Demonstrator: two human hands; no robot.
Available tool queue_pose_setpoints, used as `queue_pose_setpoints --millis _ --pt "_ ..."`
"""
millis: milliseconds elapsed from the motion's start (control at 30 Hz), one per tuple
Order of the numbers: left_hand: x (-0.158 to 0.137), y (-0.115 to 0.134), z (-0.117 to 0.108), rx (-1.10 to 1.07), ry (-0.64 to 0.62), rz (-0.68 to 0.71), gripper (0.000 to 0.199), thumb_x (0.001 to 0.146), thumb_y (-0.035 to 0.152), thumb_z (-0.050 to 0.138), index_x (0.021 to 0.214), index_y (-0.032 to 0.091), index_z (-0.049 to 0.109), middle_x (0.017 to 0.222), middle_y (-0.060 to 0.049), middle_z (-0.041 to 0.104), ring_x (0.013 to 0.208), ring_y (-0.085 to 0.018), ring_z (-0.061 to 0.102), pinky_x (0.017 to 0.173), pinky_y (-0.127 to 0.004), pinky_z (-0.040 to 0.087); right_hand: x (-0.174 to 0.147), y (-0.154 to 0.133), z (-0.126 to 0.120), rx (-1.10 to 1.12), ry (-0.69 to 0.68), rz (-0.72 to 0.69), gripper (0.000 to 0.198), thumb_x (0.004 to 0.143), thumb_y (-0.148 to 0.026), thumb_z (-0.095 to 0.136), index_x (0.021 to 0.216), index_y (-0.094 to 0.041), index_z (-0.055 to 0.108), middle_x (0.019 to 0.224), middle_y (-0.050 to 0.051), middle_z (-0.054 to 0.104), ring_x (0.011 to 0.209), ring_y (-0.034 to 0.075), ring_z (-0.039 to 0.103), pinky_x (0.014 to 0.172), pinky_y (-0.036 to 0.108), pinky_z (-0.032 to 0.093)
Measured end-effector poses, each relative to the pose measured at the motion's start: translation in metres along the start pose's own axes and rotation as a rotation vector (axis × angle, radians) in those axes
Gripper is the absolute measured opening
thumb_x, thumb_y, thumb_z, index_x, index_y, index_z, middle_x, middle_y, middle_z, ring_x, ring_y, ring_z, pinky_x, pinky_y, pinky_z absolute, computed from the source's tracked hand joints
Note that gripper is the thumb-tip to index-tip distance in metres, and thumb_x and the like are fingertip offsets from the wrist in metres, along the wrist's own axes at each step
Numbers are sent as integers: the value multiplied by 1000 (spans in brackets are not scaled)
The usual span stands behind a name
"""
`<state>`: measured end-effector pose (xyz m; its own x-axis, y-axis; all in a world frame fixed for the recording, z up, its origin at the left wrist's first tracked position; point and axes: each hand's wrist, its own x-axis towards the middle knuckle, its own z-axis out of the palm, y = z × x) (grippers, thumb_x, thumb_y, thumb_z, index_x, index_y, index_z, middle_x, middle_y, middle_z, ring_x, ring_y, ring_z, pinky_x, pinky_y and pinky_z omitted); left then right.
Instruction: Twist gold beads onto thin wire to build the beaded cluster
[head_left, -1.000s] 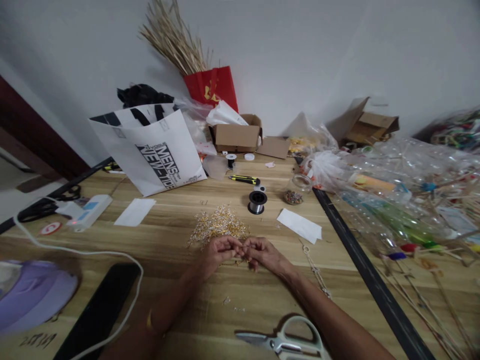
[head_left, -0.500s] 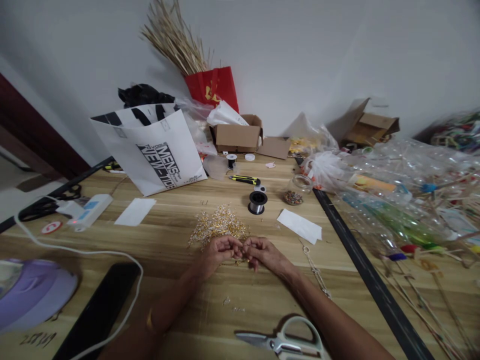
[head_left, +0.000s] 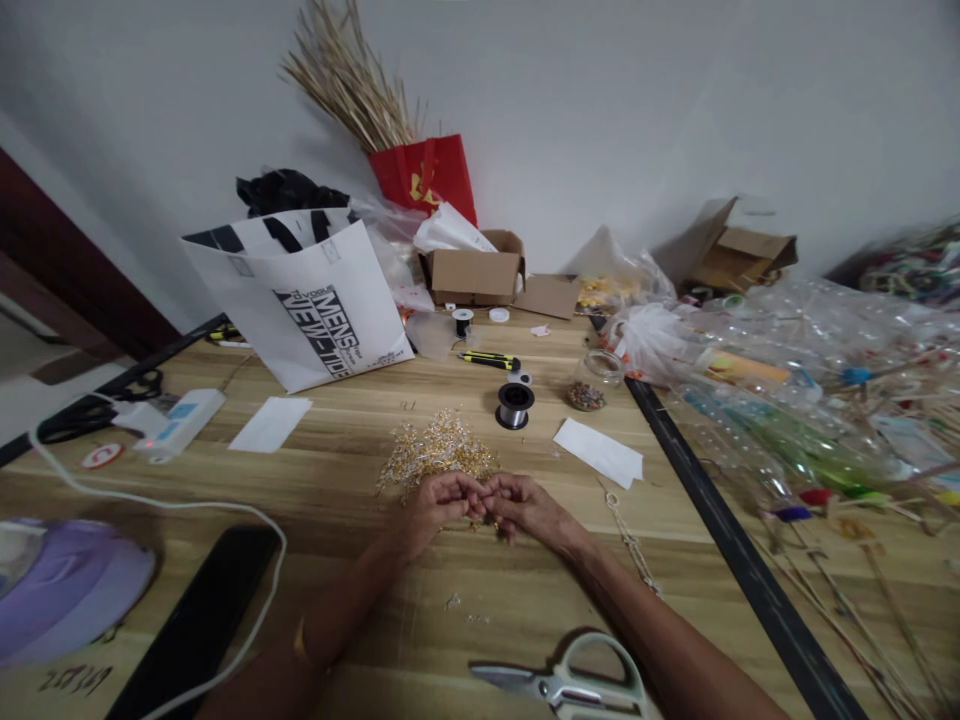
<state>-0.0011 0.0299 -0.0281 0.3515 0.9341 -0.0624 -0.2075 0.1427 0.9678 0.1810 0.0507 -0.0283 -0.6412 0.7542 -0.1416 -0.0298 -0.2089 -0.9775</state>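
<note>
My left hand (head_left: 447,502) and my right hand (head_left: 523,503) meet at the fingertips, low over the wooden table. Both are closed in a pinch, and what they pinch is too small and covered to make out. Small gold bits (head_left: 475,523) show just beneath the fingers. Directly behind my left hand lies a loose pile of tiny gold and silver pieces (head_left: 439,445). A few silver bits (head_left: 453,601) are scattered on the near side. To the right of my right wrist rests a thin beaded chain (head_left: 632,540).
Scissors (head_left: 559,685) lie at the front edge beside my right forearm. Beyond the pile are a wire spool (head_left: 514,407), a utility knife (head_left: 489,361) and a glass jar (head_left: 592,385) of beads. A phone (head_left: 199,615) and white cable (head_left: 187,504) are at left; plastic bottles (head_left: 780,420) crowd the right.
My fingertips have shifted slightly, the right fingers curling in closer to the left. Everything else on the table stays where it was.
</note>
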Motion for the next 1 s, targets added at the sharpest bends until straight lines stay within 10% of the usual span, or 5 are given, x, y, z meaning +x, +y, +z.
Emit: queue_pose_setpoints --millis 1000 --pt "-2 5 7 178 103 -72 25 62 23 73 83 11 63 74 -3 65 68 -14 60 65 -24 45 -1 0 0 27 -7 -20 34 72 -47 65 72 -15 51 54 -6 49 40 4 44 39 18 44"
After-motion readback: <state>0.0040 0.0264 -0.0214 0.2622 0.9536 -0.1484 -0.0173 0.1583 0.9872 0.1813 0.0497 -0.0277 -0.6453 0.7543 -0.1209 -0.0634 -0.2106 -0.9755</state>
